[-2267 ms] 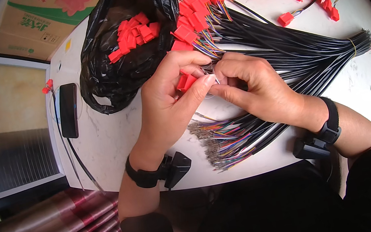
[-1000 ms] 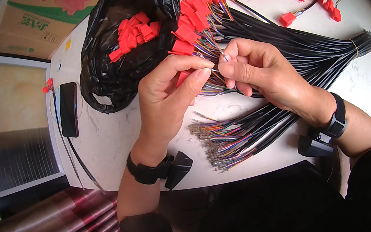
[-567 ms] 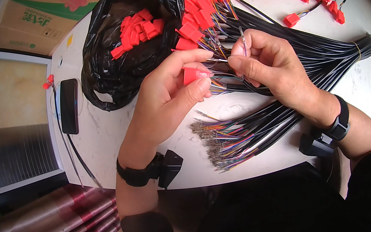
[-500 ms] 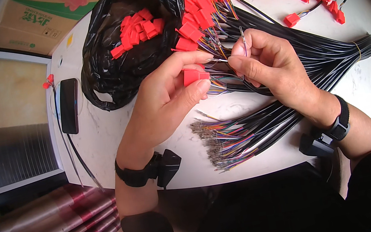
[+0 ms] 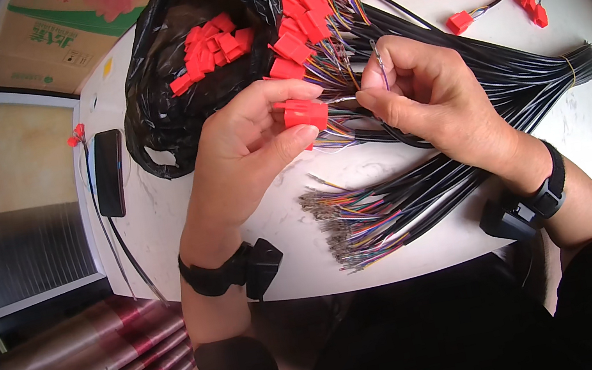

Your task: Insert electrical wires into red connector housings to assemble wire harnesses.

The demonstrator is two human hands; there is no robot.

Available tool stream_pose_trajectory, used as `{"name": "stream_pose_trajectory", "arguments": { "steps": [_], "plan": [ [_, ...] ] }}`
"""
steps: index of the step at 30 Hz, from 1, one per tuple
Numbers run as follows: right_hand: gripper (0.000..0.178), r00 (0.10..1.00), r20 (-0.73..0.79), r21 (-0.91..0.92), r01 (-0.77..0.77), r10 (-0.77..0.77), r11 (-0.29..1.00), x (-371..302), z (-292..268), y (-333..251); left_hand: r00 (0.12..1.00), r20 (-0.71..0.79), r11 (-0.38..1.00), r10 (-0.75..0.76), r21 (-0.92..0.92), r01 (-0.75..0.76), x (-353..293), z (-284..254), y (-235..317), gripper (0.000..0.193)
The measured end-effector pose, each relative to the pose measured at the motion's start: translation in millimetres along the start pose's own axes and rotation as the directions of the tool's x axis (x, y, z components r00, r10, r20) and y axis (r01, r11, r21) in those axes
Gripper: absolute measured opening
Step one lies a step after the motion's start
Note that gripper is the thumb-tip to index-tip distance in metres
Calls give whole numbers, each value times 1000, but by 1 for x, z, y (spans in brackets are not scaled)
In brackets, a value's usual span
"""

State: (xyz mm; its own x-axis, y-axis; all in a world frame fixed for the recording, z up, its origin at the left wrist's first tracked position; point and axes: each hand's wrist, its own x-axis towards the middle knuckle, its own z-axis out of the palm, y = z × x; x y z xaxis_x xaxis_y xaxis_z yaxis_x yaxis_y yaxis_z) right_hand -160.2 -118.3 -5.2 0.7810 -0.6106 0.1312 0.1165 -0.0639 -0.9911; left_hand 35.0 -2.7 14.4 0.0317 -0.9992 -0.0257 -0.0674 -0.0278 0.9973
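The red, box-shaped plastic connector housing point(image 5: 306, 114) is held above the table, gripped between thumb and fingers of the left hand point(image 5: 236, 138). It is judged very light and rigid, with smooth walls that could slip; the sound hold is by its sides, leaving the right-hand end uncovered.

A slim silver metal terminal point(image 5: 341, 100) points at that end; whether it touches or enters cannot be told. The right hand point(image 5: 440, 92) is closed in a pinch on this piece, thumb against forefinger. A second silver terminal on a thin purple wire point(image 5: 378, 57) stands up from the same fingers. Terminals are judged easily bent and wires limp, so a hold close behind the metal is advisable.

Beyond, a bundle of long black-sheathed cables point(image 5: 486, 72) lies on the white, smooth-topped table point(image 5: 164, 244). Bare-ended, multicoloured wires point(image 5: 348, 235) fan out nearer the person. At left, a crumpled black plastic bag point(image 5: 151, 91) contains loose red plastic housings point(image 5: 215, 47).
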Motion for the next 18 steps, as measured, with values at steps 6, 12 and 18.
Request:
{"name": "stream_pose_trajectory", "arguments": {
  "steps": [6,12,18],
  "plan": [
    [13,999,-30,24,31,-30,999,0,-1,-3,993,52,994,-108,-17,108,-2,-1,7,28],
    [12,1000,-11,5,18,-18,1000,-1,-2,-1,986,37,987,-161,33,160,-1,-2,7,33],
    [12,998,9,-146,58,-57,988,-3,-3,-8,990,32,989,-136,-56,138,-1,1,2,33]
  ]
}}
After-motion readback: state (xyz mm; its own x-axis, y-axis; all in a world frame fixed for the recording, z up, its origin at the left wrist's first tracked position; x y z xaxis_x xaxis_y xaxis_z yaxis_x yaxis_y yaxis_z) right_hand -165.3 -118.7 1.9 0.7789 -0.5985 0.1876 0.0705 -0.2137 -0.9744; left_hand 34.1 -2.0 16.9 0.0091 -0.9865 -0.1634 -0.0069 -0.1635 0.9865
